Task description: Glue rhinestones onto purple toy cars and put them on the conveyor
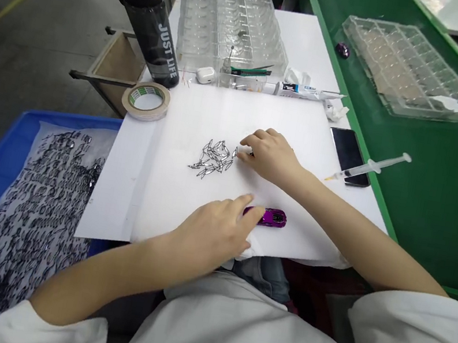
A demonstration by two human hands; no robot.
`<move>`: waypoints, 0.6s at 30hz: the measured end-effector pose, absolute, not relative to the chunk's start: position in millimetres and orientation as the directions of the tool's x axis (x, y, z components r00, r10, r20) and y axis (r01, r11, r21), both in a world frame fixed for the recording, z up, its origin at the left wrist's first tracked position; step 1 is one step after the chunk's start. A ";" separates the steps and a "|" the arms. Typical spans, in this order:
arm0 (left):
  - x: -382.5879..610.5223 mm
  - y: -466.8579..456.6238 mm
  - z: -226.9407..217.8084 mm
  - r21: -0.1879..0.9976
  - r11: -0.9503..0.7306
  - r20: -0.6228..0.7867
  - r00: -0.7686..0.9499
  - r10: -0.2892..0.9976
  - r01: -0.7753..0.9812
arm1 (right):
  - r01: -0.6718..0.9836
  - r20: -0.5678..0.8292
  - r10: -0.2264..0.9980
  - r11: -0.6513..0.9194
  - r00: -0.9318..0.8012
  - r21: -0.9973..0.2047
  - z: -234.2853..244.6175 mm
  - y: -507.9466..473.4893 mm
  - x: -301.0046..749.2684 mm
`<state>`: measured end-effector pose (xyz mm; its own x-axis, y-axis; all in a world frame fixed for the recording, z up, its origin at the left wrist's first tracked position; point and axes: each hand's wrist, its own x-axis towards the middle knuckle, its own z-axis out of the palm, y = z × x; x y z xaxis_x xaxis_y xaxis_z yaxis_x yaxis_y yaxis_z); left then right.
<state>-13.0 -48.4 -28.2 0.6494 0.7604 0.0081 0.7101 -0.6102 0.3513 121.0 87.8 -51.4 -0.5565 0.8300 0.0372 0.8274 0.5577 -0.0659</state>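
The right grip [269, 155], fingers curled and loosely together, sits at the edge of a small heap of clear marquise rhinestones [214, 159] in the middle of a white sheet [186, 111]; whether it pinches a stone cannot be told. The left grip [214, 233] lies loosely spread, its fingertips on the end of a purple chrome toy car [270, 217] near the sheet's front edge. The rhinestones lie jumbled and overlapping, points every way. A blue tray [71, 117] of dark stones stands left of the desk [305, 44].
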 end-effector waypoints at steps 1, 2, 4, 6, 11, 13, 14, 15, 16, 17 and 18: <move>-16.7 -58.9 -24.2 0.416 -0.601 0.018 0.655 0.756 0.682 | 0.833 0.029 0.835 0.550 -0.549 -0.062 -52.6 88.7 118.4; -20.7 -70.0 -23.2 0.515 -0.582 0.020 0.670 0.742 0.629 | 0.834 0.023 0.836 0.548 -0.548 -0.062 -53.2 88.8 116.9; -27.9 -92.3 -32.5 0.728 -0.484 -0.034 0.731 0.681 0.485 | 0.829 0.015 0.831 0.555 -0.555 -0.070 -53.2 87.8 115.9; -32.7 -111.7 -56.3 0.822 -0.353 -0.132 0.753 0.645 0.446 | 0.824 0.009 0.828 0.560 -0.561 -0.082 -52.9 87.3 115.6; -32.0 -136.5 -130.7 0.672 0.138 -0.359 0.158 0.920 0.727 | 0.832 0.008 0.839 0.540 -0.544 -0.127 -55.0 91.4 112.5; -28.6 -136.5 -145.9 0.669 0.196 -0.347 0.068 0.935 0.717 | 0.822 0.027 0.834 0.548 -0.551 -0.155 -53.0 90.5 113.9; -26.7 -134.9 -149.3 0.703 0.211 -0.336 0.057 0.940 0.679 | 0.815 0.050 0.834 0.548 -0.549 -0.189 -50.1 87.8 116.5; -25.0 -132.8 -150.5 0.751 0.218 -0.325 0.060 0.944 0.624 | 0.806 0.076 0.840 0.537 -0.537 -0.249 -45.7 82.8 120.6; -23.5 -130.5 -150.0 0.800 0.219 -0.313 0.076 0.947 0.559 | 0.786 0.101 0.851 0.516 -0.515 -0.341 -40.0 75.2 126.5; -22.6 -128.5 -148.4 0.842 0.219 -0.304 0.099 0.947 0.493 | 0.746 0.117 0.865 0.482 -0.487 -0.459 -33.4 64.8 133.9; -22.2 -127.2 -146.3 0.873 0.217 -0.300 0.129 0.945 0.437 | 0.680 0.121 0.880 0.437 -0.460 -0.589 -26.6 51.5 142.6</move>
<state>-22.2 -127.2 -146.3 0.1292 0.9451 -0.3001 0.4366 0.2175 0.8730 142.6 51.5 -26.6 -0.4601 0.8796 0.1209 0.6801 0.4367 -0.5889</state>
